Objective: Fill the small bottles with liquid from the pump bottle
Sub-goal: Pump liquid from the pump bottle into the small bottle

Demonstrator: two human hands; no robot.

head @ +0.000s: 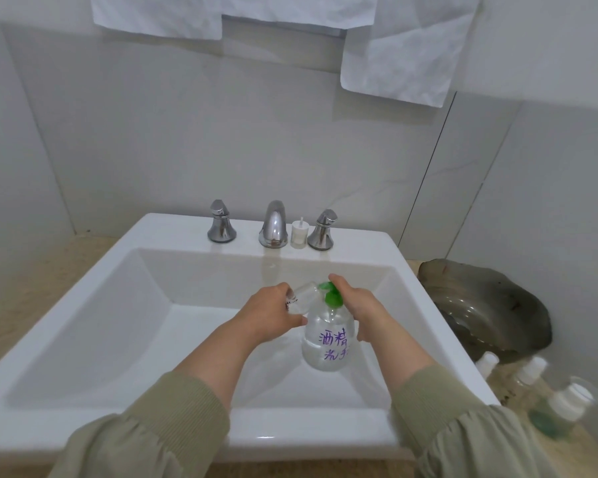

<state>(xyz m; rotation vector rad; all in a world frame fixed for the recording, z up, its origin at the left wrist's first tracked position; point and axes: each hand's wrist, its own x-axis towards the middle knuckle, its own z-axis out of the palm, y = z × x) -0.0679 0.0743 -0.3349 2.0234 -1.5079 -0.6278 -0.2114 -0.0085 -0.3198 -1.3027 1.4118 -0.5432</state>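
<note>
Over the white sink basin (125,305), my right hand (356,307) grips the neck of a clear pump bottle (327,343) with purple writing, and its index finger lies on the green pump head (330,294). My left hand (270,315) holds a small clear bottle (304,298), tilted with its mouth toward the pump's nozzle. The pump bottle is partly full of clear liquid. On the sink ledge between the faucet and the right tap stands a small white spray cap (298,233).
A chrome faucet (273,224) and two taps (221,222) stand at the back of the sink. To the right, on the counter, are a dark glass dish (487,305) and three small white-capped bottles (532,377). White towels (404,53) hang above.
</note>
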